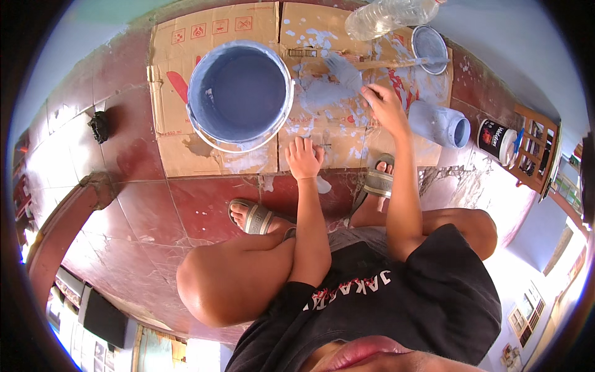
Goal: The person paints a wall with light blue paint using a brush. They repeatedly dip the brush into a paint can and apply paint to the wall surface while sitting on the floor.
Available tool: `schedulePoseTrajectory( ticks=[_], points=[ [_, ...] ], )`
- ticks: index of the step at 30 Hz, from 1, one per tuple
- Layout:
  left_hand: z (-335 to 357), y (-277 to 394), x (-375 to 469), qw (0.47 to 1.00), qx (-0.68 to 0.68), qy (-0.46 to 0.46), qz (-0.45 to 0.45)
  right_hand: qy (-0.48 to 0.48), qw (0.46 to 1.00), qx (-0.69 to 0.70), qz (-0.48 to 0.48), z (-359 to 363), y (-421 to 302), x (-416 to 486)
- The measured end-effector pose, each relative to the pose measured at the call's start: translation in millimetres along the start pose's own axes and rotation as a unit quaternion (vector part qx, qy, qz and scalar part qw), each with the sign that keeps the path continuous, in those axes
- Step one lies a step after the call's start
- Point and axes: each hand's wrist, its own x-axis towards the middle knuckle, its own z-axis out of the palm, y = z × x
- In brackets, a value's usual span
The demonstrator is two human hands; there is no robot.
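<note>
My right hand (386, 108) grips the handle of a wide paintbrush (345, 72), whose bristles are coated in pale blue-grey paint. The brush is low over a paint-smeared part of the flattened cardboard (241, 162). My left hand (304, 157) rests near the cardboard's front edge, fingers slightly curled, holding nothing. To its upper left stands a bucket (241, 95) with blue-grey paint inside and a white wire handle lying along its front rim. Behind the brush lies a wooden stick (395, 63), its painted end over a round lid (428, 46).
A paint-stained plastic jar (437, 124) lies on its side right of my right hand. A clear plastic bottle (388, 21) lies at the back. A black tub with a white lid (496, 142) is farther right. A black crumpled object (98, 127) sits on red floor tiles (200, 204).
</note>
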Motion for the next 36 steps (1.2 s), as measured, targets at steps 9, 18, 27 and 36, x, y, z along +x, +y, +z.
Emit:
schedulePoseTrajectory(
  ticks=[9, 18, 27, 36],
  points=[
    [-3.4, -7.3, -4.1, 1.0, 0.014, 0.01, -0.001, 0.195, 0.966, -0.162, -0.047, 9.0, 62.8, -49.7],
    [-3.3, -6.0, -3.9, 1.0, -0.02, 0.013, 0.003, 0.171, 0.976, -0.105, -0.087, 60.2, 61.6, -44.4],
    [-6.7, -6.4, -2.8, 0.999, -0.042, -0.007, -0.007, 0.127, 0.974, -0.122, -0.14, 89.5, 72.9, -23.4],
    [-6.4, 6.1, -0.3, 0.999, -0.034, 0.017, -0.024, -0.181, 0.983, -0.017, 0.029, -64.9, -27.2, -0.4]
  ],
)
